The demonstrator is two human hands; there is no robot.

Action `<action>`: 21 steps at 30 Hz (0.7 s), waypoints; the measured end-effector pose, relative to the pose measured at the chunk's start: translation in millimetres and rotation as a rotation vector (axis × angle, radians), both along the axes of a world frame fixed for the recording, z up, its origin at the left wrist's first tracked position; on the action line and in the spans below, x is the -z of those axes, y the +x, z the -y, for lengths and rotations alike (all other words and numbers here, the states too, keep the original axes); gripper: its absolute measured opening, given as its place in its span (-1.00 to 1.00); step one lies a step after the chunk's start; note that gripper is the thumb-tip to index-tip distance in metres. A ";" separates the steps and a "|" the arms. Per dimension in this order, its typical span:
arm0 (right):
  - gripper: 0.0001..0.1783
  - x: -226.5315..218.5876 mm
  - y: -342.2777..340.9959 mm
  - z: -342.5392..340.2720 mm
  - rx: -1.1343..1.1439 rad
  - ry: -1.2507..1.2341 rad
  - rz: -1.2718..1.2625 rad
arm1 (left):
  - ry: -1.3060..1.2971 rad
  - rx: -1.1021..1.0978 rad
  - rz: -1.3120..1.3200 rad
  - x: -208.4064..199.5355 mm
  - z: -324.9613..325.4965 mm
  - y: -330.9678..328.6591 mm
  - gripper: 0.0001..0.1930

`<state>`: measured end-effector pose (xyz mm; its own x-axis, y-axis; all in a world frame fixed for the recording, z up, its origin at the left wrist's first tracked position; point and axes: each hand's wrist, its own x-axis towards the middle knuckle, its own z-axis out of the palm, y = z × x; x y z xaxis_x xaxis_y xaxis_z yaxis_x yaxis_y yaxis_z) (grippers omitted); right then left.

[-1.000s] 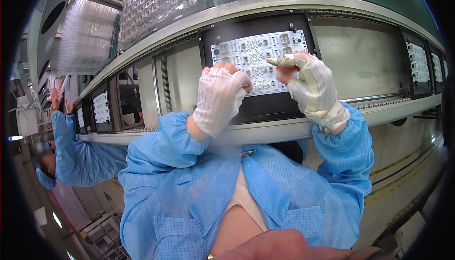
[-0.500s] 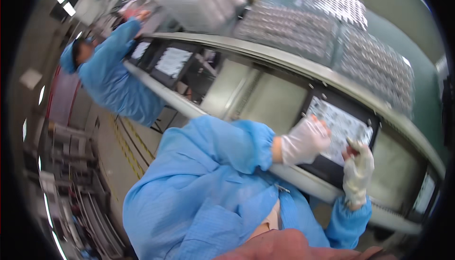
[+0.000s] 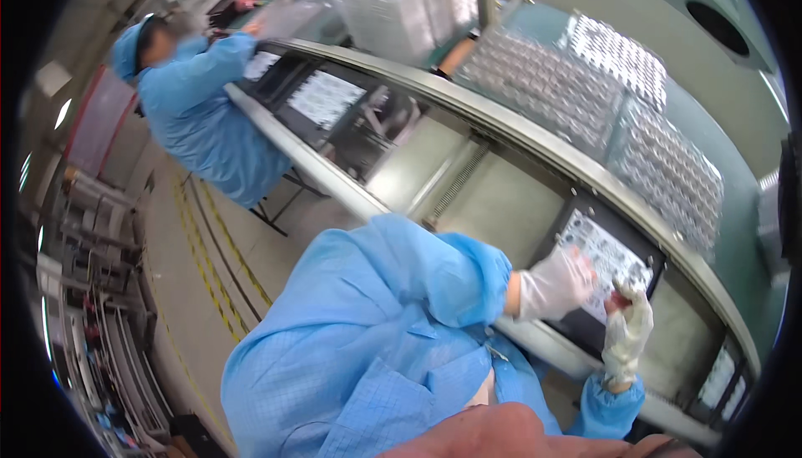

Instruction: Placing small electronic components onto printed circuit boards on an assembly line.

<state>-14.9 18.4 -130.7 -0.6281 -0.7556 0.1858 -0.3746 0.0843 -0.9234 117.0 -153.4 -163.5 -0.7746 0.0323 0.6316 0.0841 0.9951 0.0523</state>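
A white sheet [image 3: 585, 234] patterned with silvery marks lies on a black carrier plate [image 3: 576, 207] on the conveyor line in front of me. My left hand [image 3: 561, 282], in a white glove with bare fingertips, reaches over the sheet's left part with its fingers stretched out. To its right is my right hand [image 3: 626, 324], also gloved, its fingers bent and pinched together at the sheet's right side. A small silvery patch shows by those fingertips; whether it is held or part of the sheet is unclear.
Clear trays of small pockets [image 3: 543, 69] lie on the green bench [image 3: 522, 15] beyond the rail [image 3: 576, 174]. White stacked packs [image 3: 376, 7] stand further left. A co-worker in blue [image 3: 213, 115] works up the line by another sheet-bearing plate [image 3: 326, 99]. A fixture with a dark oval opening [image 3: 717, 27] is at far right.
The view has shifted, so the line sits slightly differently in the picture. Both hands stay over the same sheet; my right fingers have drawn into a tighter pinch.
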 end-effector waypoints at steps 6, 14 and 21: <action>-0.66 -50.7 34.4 12.1 -0.026 0.210 -0.094 | 0.137 0.027 0.210 -43.3 23.0 48.9 -0.86; -0.59 -51.5 62.3 17.8 -0.104 0.153 -0.804 | 0.591 0.127 0.056 -78.4 75.3 86.2 -0.68; -0.54 -45.9 60.2 17.5 -0.095 0.219 -0.734 | 0.687 0.005 0.087 -73.5 91.8 97.1 -0.73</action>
